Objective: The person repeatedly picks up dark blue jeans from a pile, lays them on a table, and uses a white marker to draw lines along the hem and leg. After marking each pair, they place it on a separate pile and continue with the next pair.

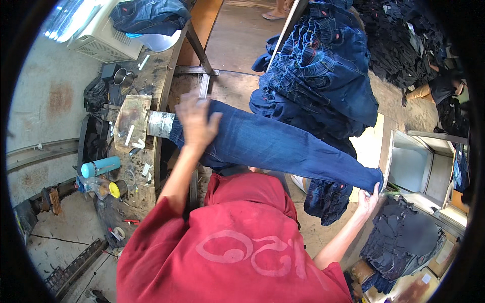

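A pair of dark blue jeans (283,144) is stretched out in front of me, its waist end drawn over a board end wrapped in silvery tape (160,124). Over the waist end is my left hand (197,123), blurred by motion, with its thumb apart and fingers stretched out; it grips nothing. Whether its palm touches the cloth, I cannot tell. At the far right end, my right hand (369,201) pinches the leg hem between thumb and fingers.
A worn wooden bench (144,166) at left holds a light-blue bottle (101,166), a metal cup (123,77) and chalk-like white pieces. Piled jeans (318,76) stand beyond the stretched pair. Dark folded garments (404,237) lie at lower right. Another person (439,93) is at far right.
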`<state>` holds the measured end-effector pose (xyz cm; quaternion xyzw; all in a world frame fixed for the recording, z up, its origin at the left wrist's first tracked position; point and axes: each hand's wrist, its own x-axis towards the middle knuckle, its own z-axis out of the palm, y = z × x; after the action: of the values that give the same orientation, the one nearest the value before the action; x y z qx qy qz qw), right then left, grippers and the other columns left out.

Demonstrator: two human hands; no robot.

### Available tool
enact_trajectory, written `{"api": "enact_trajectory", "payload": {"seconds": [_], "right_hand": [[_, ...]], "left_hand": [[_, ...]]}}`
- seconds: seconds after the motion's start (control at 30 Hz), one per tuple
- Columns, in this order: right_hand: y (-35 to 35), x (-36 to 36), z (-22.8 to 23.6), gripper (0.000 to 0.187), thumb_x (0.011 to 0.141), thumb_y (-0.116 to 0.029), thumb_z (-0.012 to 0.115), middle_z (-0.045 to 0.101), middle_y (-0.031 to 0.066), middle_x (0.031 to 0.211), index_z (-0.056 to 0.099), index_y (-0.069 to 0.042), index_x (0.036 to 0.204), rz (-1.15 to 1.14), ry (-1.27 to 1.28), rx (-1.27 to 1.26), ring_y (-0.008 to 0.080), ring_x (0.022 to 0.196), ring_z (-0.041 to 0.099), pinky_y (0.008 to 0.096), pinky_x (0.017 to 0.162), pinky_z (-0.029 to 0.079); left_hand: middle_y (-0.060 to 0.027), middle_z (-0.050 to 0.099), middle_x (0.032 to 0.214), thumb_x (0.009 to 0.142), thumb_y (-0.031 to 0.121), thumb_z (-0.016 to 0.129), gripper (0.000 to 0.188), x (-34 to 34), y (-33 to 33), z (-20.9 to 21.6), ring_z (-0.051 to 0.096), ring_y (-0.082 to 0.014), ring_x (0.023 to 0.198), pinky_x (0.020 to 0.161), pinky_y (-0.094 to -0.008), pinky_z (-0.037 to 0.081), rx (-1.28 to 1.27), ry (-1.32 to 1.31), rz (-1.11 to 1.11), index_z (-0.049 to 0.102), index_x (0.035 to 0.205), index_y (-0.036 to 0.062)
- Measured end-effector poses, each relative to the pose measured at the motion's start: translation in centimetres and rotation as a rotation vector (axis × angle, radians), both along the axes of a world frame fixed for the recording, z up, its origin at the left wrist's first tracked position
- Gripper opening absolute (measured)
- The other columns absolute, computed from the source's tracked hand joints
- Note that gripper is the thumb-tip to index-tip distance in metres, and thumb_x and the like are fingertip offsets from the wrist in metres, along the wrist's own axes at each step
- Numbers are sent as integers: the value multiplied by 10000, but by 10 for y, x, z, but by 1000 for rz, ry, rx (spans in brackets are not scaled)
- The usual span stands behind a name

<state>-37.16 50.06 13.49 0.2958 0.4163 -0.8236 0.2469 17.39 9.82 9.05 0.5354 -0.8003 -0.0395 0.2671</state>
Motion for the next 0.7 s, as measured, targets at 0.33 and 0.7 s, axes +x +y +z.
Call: {"api": "enact_trajectory", "payload": {"seconds": [0.33,0.7], "right_hand": [[-11,-42,-3,329,1002,-132,833,763,139,1350,740,29,1273,-1,-12,194,265,1228,709,460,1148,544],[-11,-13,-38,452,972,-188,868,757,142,1324,697,27,1331,128,145,234,297,1220,711,491,1151,546]], "left_hand": [[-205,263,1815,1051,396,669,613,43,73,-46,229,-477,1641,1285,-690,196,158,-272,73,556,1642,284],[-200,745,1277,1050,445,700,460,85,-47,-28,626,-422,1252,1110,-593,428,394,-69,322,781,1286,58]]}}
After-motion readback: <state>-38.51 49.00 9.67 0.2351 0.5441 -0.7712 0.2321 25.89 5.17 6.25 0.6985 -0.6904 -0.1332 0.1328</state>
